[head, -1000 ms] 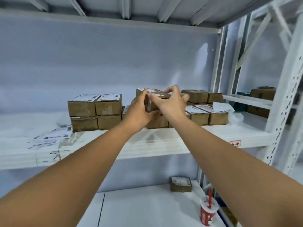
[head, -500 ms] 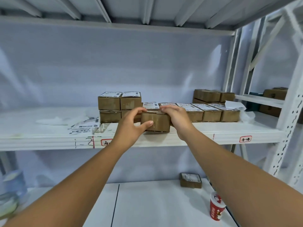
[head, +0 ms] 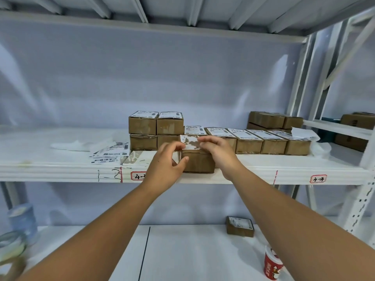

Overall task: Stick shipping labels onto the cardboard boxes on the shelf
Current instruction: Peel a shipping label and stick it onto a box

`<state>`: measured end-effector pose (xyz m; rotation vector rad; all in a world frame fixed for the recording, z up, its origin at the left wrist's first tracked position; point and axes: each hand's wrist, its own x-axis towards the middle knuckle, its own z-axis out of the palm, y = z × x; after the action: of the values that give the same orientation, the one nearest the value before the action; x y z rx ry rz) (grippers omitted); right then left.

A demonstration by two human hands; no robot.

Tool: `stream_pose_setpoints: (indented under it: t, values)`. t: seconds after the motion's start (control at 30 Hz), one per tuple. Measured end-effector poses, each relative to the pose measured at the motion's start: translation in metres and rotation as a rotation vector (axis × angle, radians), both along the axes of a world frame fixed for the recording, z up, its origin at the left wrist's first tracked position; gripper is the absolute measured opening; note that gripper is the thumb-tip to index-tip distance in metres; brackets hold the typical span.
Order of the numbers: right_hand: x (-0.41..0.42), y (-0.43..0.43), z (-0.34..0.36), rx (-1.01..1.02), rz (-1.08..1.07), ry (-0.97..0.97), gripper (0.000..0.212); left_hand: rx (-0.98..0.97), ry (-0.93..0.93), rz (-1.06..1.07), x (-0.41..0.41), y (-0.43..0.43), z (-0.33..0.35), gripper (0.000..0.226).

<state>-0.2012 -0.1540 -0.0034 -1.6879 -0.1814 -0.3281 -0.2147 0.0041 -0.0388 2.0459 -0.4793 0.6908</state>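
A small cardboard box [head: 199,162] stands at the front edge of the white shelf [head: 253,175]. On its top lies a white label [head: 189,141] blotched with brown. My left hand [head: 167,161] curls round the box's upper left corner, forefinger at the label's left edge and thumb on the box front. My right hand [head: 220,152] reaches over the top from the right, and its curled fingertips pinch the label's right edge. Behind are a stack of labelled boxes [head: 156,124] and a row of labelled boxes [head: 261,141].
Loose label sheets [head: 110,154] and backing paper lie on the shelf to the left. Plain boxes [head: 267,119] sit at the back right. On the table below are one labelled box [head: 240,227], a red cup [head: 273,264] and a blurred jar [head: 22,220]. A white upright [head: 363,199] stands at the right.
The box held up in both hands has come down onto the shelf's front edge. My hands have shifted from its sides to the label on its top.
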Motion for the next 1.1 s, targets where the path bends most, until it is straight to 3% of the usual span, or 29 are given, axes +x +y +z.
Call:
stream_pose_setpoints:
  t: [0.07,0.23,0.33,0.57,0.8,0.9,1.1]
  values:
    - [0.0,-0.001,-0.001,-0.038,-0.036,-0.038,0.017,-0.036,0.011,0.003,0.002,0.001,-0.003,0.023]
    - [-0.003,0.002,-0.002,-0.393,-0.351,-0.288,0.018,-0.026,-0.004,-0.003,0.005,-0.001,-0.002,0.024]
    - [-0.007,0.018,0.004,-0.519,-0.404,-0.409,0.016,0.012,-0.025,0.008,0.005,-0.003,0.0,0.028]
    - [-0.015,0.049,0.008,-0.732,-0.327,-0.482,0.017,-0.092,-0.069,0.026,0.01,0.004,-0.003,0.032]
    - [-0.021,0.086,0.01,-0.888,-0.076,-0.551,0.02,0.206,-0.114,0.513,0.032,0.059,-0.013,0.037]
    - [-0.016,0.11,0.01,-0.933,0.019,-0.533,0.023,0.298,-0.132,0.662,0.04,0.097,-0.011,0.028]
    - [0.011,0.153,0.001,-1.146,0.112,-0.351,0.033,0.309,0.198,0.63,0.059,0.157,-0.001,0.03]
